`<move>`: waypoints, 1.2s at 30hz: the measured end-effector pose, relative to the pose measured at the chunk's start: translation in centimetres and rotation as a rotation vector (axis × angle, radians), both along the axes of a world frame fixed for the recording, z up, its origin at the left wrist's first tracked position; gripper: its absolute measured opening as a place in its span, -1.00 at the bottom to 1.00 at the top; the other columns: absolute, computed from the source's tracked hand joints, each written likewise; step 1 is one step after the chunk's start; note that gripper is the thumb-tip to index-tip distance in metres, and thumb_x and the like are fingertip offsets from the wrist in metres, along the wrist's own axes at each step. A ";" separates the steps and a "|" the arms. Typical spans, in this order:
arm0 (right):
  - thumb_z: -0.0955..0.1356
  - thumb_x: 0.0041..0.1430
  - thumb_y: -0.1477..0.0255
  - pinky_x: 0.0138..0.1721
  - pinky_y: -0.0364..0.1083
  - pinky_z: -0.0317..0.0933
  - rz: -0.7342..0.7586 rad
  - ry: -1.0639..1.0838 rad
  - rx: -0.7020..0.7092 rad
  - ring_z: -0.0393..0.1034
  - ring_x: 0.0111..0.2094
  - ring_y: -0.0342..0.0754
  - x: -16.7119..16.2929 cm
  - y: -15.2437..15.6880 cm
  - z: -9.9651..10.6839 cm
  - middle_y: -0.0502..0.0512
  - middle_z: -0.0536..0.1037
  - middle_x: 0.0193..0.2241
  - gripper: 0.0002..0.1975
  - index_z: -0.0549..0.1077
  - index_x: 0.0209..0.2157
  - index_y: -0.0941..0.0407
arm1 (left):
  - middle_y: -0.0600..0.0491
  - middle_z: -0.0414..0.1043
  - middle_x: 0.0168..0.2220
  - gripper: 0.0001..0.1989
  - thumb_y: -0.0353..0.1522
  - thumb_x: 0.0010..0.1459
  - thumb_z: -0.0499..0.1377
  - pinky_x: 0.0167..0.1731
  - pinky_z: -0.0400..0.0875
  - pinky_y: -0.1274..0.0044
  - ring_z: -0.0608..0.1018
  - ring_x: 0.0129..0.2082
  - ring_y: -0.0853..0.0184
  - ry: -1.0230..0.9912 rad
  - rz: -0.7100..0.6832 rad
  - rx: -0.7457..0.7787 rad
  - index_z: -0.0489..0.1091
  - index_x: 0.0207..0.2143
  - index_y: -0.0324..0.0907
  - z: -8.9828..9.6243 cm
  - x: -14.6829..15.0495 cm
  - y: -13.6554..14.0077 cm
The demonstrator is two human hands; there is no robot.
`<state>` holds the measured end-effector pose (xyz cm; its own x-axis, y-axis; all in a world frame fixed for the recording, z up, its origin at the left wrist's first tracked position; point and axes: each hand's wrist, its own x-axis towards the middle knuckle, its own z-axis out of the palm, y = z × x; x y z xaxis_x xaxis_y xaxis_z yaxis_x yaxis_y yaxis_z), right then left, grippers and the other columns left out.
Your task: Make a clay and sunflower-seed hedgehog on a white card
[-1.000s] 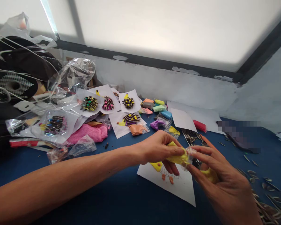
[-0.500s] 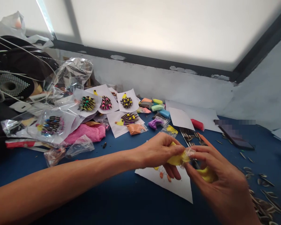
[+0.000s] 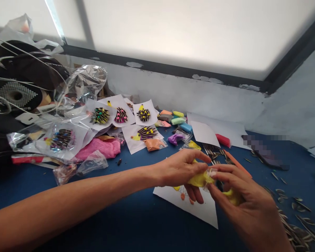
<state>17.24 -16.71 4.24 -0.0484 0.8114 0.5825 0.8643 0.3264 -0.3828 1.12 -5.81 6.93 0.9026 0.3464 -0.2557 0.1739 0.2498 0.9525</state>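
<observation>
I've got the soft, bright yellow, clay-like lump (image 3: 196, 180) in the left hand (image 3: 180, 169), above the dark blue desk (image 3: 131, 220). Lump: matte, slightly uneven, squashed longish, partly covered by the hand. Its right end runs into a crinkled clear plastic wrapper (image 3: 209, 175), shiny, bunched, yellow showing through.

Left fingers: thumb and index side clamped on the lump, lower fingers hanging loosely below. Right hand (image 3: 254, 206): thumb and fingertips pinched together on the wrapper, next to the left hand. A second yellow piece (image 3: 233, 197) sits in the right palm, smooth, rounded, half hidden; I can't tell if it's joined to the first.

Below the hands I see a white sheet of paper (image 3: 201, 213) lying on the desk, tilted, carrying two small orange ovals (image 3: 187, 199), a yellow patch and some pencil marks; the left hand hides the rest.

Nearby: flat orange strip (image 3: 238, 164) behind the right hand, striped seeds (image 3: 299, 231) scattered to the right, red wrapped block (image 3: 223, 140) beyond. Further left, bagged orange clay (image 3: 154, 145) and white sheets with seed-spined hedgehog figures (image 3: 147, 133), yellow heads on some.
</observation>
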 end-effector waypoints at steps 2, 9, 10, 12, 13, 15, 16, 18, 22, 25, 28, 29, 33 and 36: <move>0.40 0.16 0.44 -0.37 -0.14 0.48 0.013 -0.004 0.009 0.55 -0.15 0.01 0.0 0.1 0.0 0.07 0.57 -0.21 -0.91 0.50 -0.26 0.01 | 0.16 0.35 -0.65 -0.62 -0.39 0.43 -0.08 -0.44 0.48 0.49 0.53 -0.66 0.37 0.016 -0.006 -0.002 0.06 0.24 -0.29 -0.1 0.1 0.2; 0.41 0.18 0.38 -0.28 -0.09 0.50 -0.044 0.003 0.010 0.48 0.02 0.09 0.2 0.2 -0.4 0.09 0.57 -0.15 -0.90 0.53 -0.23 0.00 | 0.12 0.39 -0.63 -0.64 -0.36 0.43 -0.10 -0.47 0.49 0.49 0.55 -0.66 0.34 -0.053 0.015 -0.013 0.08 0.20 -0.31 -1.0 -0.1 1.2; 0.41 0.17 0.38 -0.27 -0.09 0.50 -0.037 0.001 0.011 0.47 0.03 0.09 0.2 0.2 -0.4 0.08 0.58 -0.14 -0.87 0.53 -0.21 -0.01 | 0.13 0.38 -0.64 -0.65 -0.36 0.43 -0.10 -0.47 0.49 0.50 0.55 -0.66 0.34 -0.070 0.011 -0.016 0.08 0.20 -0.31 -1.0 -0.1 1.3; 0.41 0.17 0.39 -0.25 -0.10 0.49 -0.022 0.002 0.018 0.47 0.04 0.08 0.2 0.3 -0.4 0.08 0.59 -0.16 -0.86 0.54 -0.19 -0.01 | 0.14 0.38 -0.64 -0.65 -0.35 0.43 -0.08 -0.47 0.49 0.51 0.56 -0.64 0.34 -0.092 -0.009 -0.027 0.08 0.19 -0.31 -1.2 -0.2 1.3; 0.40 0.18 0.40 -0.25 -0.10 0.49 -0.019 0.006 0.021 0.47 0.03 0.08 0.1 0.3 -0.3 0.08 0.59 -0.17 -0.88 0.53 -0.21 0.00 | 0.13 0.39 -0.63 -0.64 -0.35 0.42 -0.04 -0.46 0.49 0.51 0.57 -0.63 0.34 -0.101 -0.025 -0.035 0.07 0.19 -0.31 -1.2 -0.2 1.3; 0.39 0.18 0.41 -0.27 -0.11 0.48 -0.031 0.019 0.025 0.48 0.02 0.08 0.0 0.4 -0.1 0.09 0.58 -0.19 -0.94 0.53 -0.28 0.01 | 0.12 0.43 -0.60 -0.59 -0.38 0.36 0.08 -0.45 0.50 0.51 0.58 -0.60 0.34 -0.122 -0.051 -0.052 0.08 0.18 -0.30 -1.4 -0.2 1.3; 0.39 0.19 0.41 -0.28 -0.11 0.48 -0.038 0.016 0.021 0.48 0.02 0.09 0.0 0.4 0.0 0.10 0.57 -0.20 -0.95 0.52 -0.30 0.01 | 0.12 0.44 -0.57 -0.58 -0.41 0.32 0.13 -0.44 0.51 0.50 0.59 -0.59 0.34 -0.131 -0.054 -0.057 0.10 0.16 -0.29 -1.5 -0.1 1.3; 0.39 0.17 0.41 -0.30 -0.13 0.47 -0.042 -0.014 0.005 0.47 0.03 0.09 0.0 0.3 0.0 0.11 0.56 -0.19 -0.97 0.51 -0.33 0.01 | 0.11 0.46 -0.55 -0.61 -0.47 0.25 0.19 -0.44 0.51 0.50 0.59 -0.59 0.36 -0.136 -0.038 -0.059 0.17 0.08 -0.29 -1.8 0.0 1.3; 0.39 0.14 0.38 -0.34 -0.13 0.46 -0.066 0.022 -0.087 0.50 -0.03 0.10 0.2 0.0 0.2 0.12 0.56 -0.17 -0.97 0.52 -0.38 0.00 | 0.13 0.45 -0.56 -0.72 -0.48 0.21 0.21 -0.48 0.50 0.52 0.57 -0.61 0.38 -0.110 -0.010 -0.038 0.24 -0.05 -0.27 -2.2 0.1 1.3; 0.41 0.10 0.26 -0.38 -0.12 0.45 -0.091 0.263 -0.284 0.50 -0.03 0.15 0.4 -0.1 0.9 0.14 0.58 -0.11 -0.85 0.53 -0.47 0.00 | 0.10 0.46 -0.56 -0.74 -0.47 0.24 0.18 -0.48 0.50 0.51 0.57 -0.61 0.36 -0.088 0.002 0.013 0.24 -0.03 -0.28 -2.0 -0.2 1.8; 0.46 0.02 0.14 -0.34 -0.07 0.47 -0.098 0.624 -0.446 0.41 0.07 0.23 0.4 -0.1 2.0 0.14 0.53 0.05 -0.74 0.50 -0.54 0.02 | 0.08 0.48 -0.51 -0.76 -0.46 0.24 0.18 -0.42 0.51 0.49 0.57 -0.58 0.39 -0.060 0.075 0.078 0.27 -0.05 -0.30 -1.2 -0.6 2.4; 0.46 0.00 0.14 -0.32 -0.04 0.48 -0.096 0.749 -0.481 0.41 0.07 0.24 0.3 -0.1 2.4 0.12 0.48 0.12 -0.74 0.50 -0.52 0.02 | 0.08 0.48 -0.49 -0.79 -0.47 0.22 0.20 -0.39 0.51 0.51 0.57 -0.56 0.42 -0.060 0.107 0.085 0.30 -0.10 -0.31 -0.9 -0.7 2.6; 0.53 -0.15 0.12 -0.51 -0.12 0.42 -0.195 1.005 -0.511 0.53 -0.31 0.05 0.0 0.0 3.2 0.10 0.60 -0.13 -0.69 0.55 -0.37 -0.03 | 0.08 0.50 -0.45 -0.76 -0.53 0.10 0.28 -0.30 0.49 0.51 0.58 -0.49 0.45 -0.094 0.142 0.038 0.37 -0.16 -0.30 -0.4 -0.9 3.2; 0.53 -0.23 0.09 -0.69 -0.18 0.25 -0.224 0.990 -0.525 0.35 -0.59 -0.12 -0.2 0.2 3.1 0.09 0.59 -0.37 -0.63 0.59 -0.36 -0.02 | 0.08 0.50 -0.46 -0.72 -0.47 0.01 0.35 -0.36 0.47 0.49 0.59 -0.51 0.39 -0.107 0.149 0.053 0.38 -0.21 -0.27 -0.8 -1.0 3.4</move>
